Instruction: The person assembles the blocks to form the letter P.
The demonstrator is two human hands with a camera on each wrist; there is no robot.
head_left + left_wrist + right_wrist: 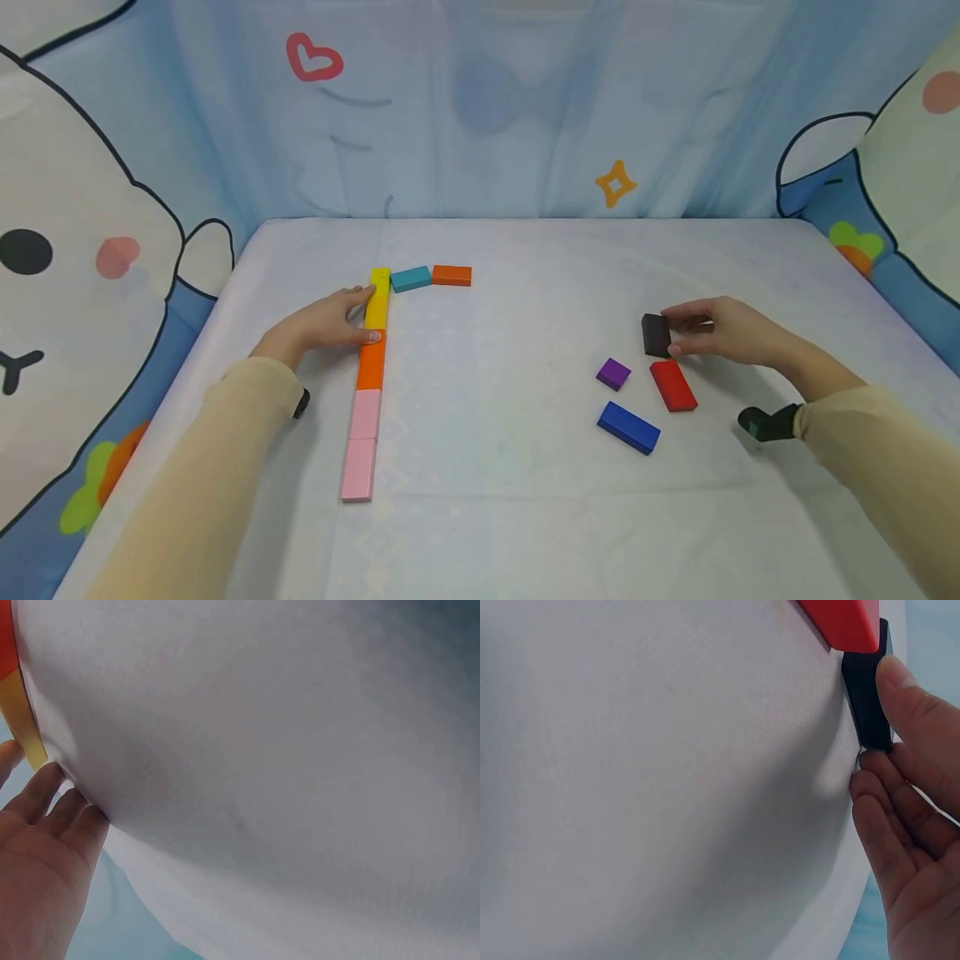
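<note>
In the head view my left hand [327, 321] lies against the left side of a line of flat blocks, thumb and index finger spread along the yellow blocks [377, 310]. Below those, the line runs on with an orange block [371, 367] and two pink blocks [361, 467]. Fairly straight fingers of that hand [45, 847] rest beside a yellow block in the left wrist view. On the right side, my right hand [720, 329] pinches a black block [655, 335] between thumb and fingers. A red block [851, 622] lies right at the black block's end.
A teal block [411, 279] and another orange block [452, 276] extend rightward from the line's far end. Near the right hand lie a small purple block [613, 374] and a blue block [628, 427]. A printed curtain [510, 108] hangs behind the white-covered table [495, 525].
</note>
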